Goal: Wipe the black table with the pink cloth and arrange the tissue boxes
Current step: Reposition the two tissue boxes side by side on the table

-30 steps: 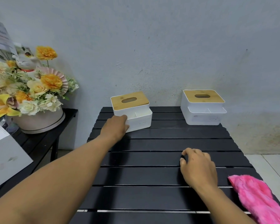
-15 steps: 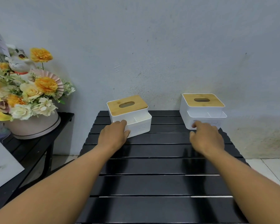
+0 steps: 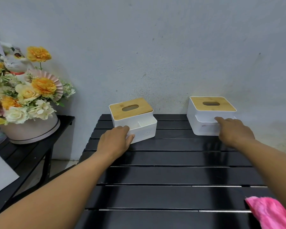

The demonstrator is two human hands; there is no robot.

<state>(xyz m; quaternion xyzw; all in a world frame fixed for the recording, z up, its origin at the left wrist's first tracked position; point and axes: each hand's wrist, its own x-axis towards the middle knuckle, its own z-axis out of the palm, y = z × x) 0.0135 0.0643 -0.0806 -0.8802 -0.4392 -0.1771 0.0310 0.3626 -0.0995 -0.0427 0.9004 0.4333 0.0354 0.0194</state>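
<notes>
Two white tissue boxes with wooden lids stand at the back of the black slatted table [image 3: 172,174]. The left tissue box [image 3: 134,115] sits turned at a slight angle. My left hand [image 3: 115,141] grips its front left corner, fingers over the rim and thumb on the front wall. The right tissue box [image 3: 205,113] stands square to the wall. My right hand [image 3: 235,132] holds its front, with the index finger over the rim of the front compartment; the thumb is hidden. The pink cloth [image 3: 269,212] lies loose at the table's near right edge.
A grey wall runs right behind both boxes. To the left, a lower black side table [image 3: 40,149] carries a pot of orange and cream flowers [image 3: 26,96] with a cat figurine. A white sheet [image 3: 0,172] lies at the far left.
My right hand left the middle of the table and reached forward onto the right tissue box. My left hand stayed on the left tissue box.
</notes>
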